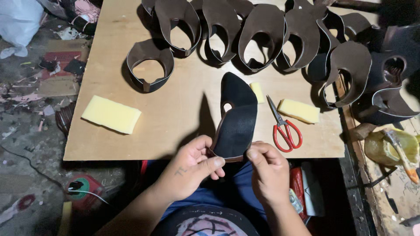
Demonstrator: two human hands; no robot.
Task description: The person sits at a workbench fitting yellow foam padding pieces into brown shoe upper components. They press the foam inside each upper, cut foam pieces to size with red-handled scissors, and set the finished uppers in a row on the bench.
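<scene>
A dark shoe upper piece (pixel 236 120) with a black fuzzy lining and a brown edge stands tilted over the near edge of the wooden board (pixel 175 113). My left hand (pixel 190 168) pinches its lower left edge. My right hand (pixel 267 170) grips its lower right corner. Red-handled scissors (pixel 282 126) lie just right of the piece. A small yellow sponge (pixel 257 91) sits behind it.
Several curved brown leather uppers (pixel 258 35) stand in rows along the board's far side, one alone (pixel 150 65) at the left. Yellow sponge blocks lie at the left (pixel 111 114) and right (pixel 299 110). A glue pot with a brush (pixel 393 146) stands off the right edge. Scraps litter the floor at the left.
</scene>
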